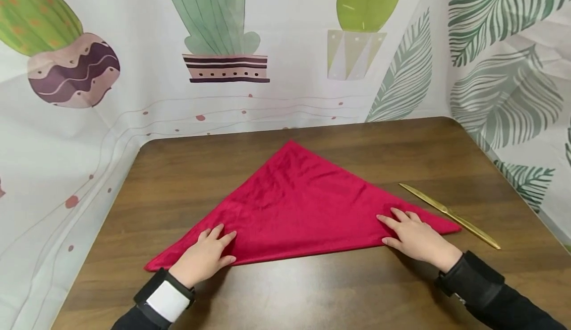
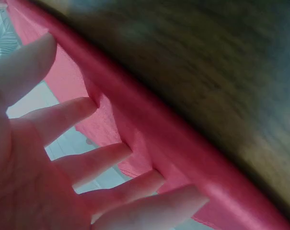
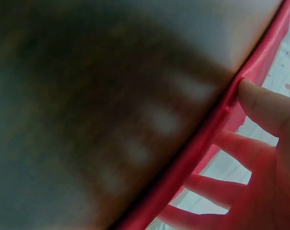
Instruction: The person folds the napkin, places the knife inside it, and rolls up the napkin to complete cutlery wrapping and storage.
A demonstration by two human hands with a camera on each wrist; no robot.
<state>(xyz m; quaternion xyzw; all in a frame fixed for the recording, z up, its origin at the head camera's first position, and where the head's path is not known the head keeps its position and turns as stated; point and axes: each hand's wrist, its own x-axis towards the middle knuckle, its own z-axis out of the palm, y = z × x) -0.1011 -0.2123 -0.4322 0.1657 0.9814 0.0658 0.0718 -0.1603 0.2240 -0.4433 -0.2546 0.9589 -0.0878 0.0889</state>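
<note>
A red cloth napkin [image 1: 294,211], folded into a triangle, lies on the wooden table with its peak toward the back and its long folded edge toward me. My left hand [image 1: 206,256] rests on its left part, fingers spread, thumb by the front edge. In the left wrist view, the fingertips [image 2: 188,199] touch the red cloth [image 2: 130,91]. On the right part rests my right hand [image 1: 415,236], fingers spread and thumb at the folded edge. The right wrist view shows the thumb [image 3: 260,103] against the cloth edge [image 3: 197,153].
A gold table knife [image 1: 450,214] lies slantwise along the napkin's right corner, close to my right hand. The brown wooden table [image 1: 312,295] has rounded back corners. Behind it hangs a white cloth backdrop [image 1: 294,77] printed with cacti and leaves.
</note>
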